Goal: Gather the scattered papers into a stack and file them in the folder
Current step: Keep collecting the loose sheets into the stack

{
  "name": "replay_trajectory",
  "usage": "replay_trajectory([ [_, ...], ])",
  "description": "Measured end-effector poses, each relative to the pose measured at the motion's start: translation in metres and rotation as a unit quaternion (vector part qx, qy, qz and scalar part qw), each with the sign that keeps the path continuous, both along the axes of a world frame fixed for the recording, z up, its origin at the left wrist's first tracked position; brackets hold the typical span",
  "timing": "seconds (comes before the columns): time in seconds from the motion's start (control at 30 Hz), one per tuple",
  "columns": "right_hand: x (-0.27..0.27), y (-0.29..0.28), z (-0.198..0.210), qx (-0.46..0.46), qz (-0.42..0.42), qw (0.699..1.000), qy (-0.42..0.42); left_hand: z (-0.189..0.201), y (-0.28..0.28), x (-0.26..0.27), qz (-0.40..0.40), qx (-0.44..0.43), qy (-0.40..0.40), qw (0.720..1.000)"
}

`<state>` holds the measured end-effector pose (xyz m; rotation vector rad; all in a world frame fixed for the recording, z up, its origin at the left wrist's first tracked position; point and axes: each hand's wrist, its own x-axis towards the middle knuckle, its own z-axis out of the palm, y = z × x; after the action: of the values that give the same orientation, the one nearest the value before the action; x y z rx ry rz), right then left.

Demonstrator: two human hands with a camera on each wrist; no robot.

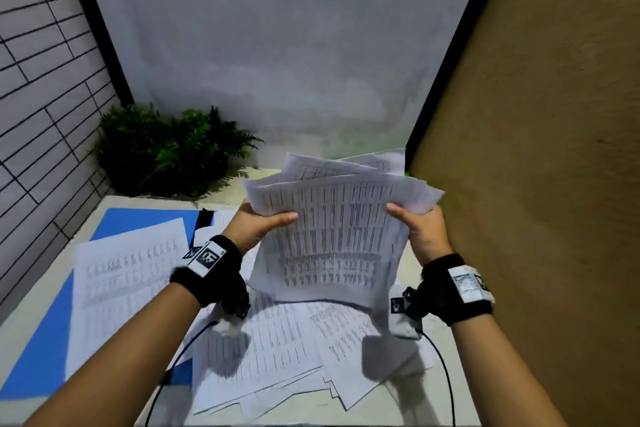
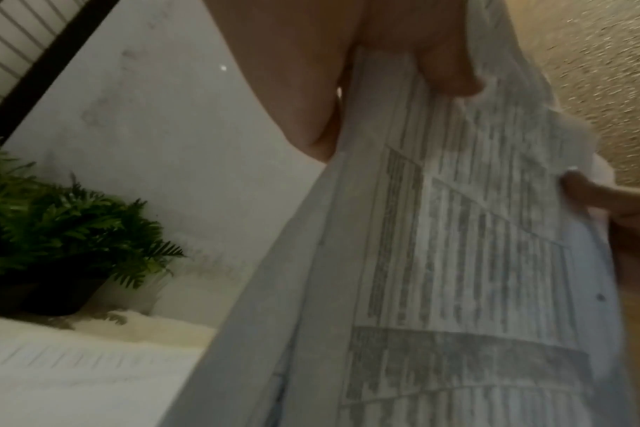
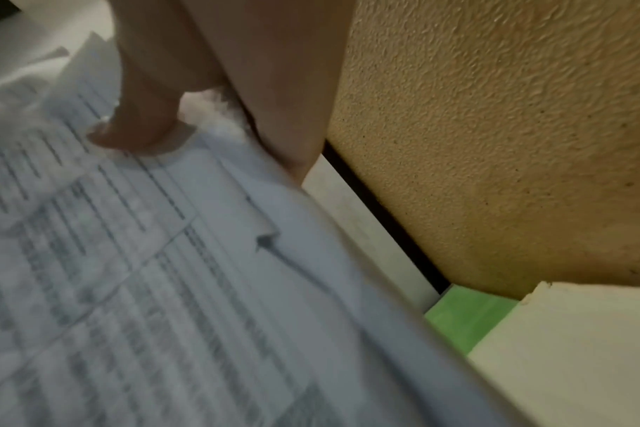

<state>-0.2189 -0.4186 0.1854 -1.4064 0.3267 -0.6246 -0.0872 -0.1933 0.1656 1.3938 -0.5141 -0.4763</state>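
Note:
A loose bundle of printed papers stands nearly upright above the table, held at both sides. My left hand grips its left edge, thumb on the front sheet. My right hand grips the right edge the same way. The wrist views show the bundle close up, with each thumb pressed on the print. More printed sheets lie fanned on the table under the bundle. The blue folder lies open and flat at the left, with one sheet on it.
A potted fern stands at the back left of the table. A tan textured wall runs close along the right. A green object sits at the table's back right corner. Wrist cables hang near the front edge.

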Motion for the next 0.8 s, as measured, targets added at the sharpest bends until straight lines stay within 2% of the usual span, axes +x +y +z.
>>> replay_trajectory([
  [0.1,-0.003,-0.005,0.009,-0.049,0.006,0.999,0.016,-0.01,-0.002,-0.002,-0.04,0.022,0.015,0.999],
  [0.2,-0.005,-0.009,0.024,-0.13,-0.02,0.991,0.025,-0.021,-0.007,-0.007,-0.05,0.045,0.015,0.998],
  [0.3,-0.003,-0.01,0.034,-0.182,0.003,0.983,0.03,-0.022,-0.012,-0.01,-0.055,0.043,0.021,0.997],
  [0.4,0.001,-0.004,0.038,-0.197,0.024,0.979,0.047,-0.016,-0.02,-0.012,-0.006,0.044,0.012,0.999],
  [0.5,0.001,-0.002,0.037,-0.176,0.003,0.984,-0.001,-0.006,-0.02,-0.012,0.066,0.0,-0.006,0.998],
  [0.6,-0.002,0.0,0.039,-0.175,-0.015,0.984,-0.034,-0.006,-0.013,-0.006,0.086,-0.023,-0.017,0.996],
  [0.73,0.0,0.01,0.032,-0.256,0.009,0.965,0.063,-0.02,-0.008,-0.003,0.019,0.017,-0.001,1.0],
  [0.8,0.003,0.011,0.038,-0.298,-0.026,0.95,0.094,-0.024,-0.008,-0.001,0.007,0.025,0.001,1.0],
])
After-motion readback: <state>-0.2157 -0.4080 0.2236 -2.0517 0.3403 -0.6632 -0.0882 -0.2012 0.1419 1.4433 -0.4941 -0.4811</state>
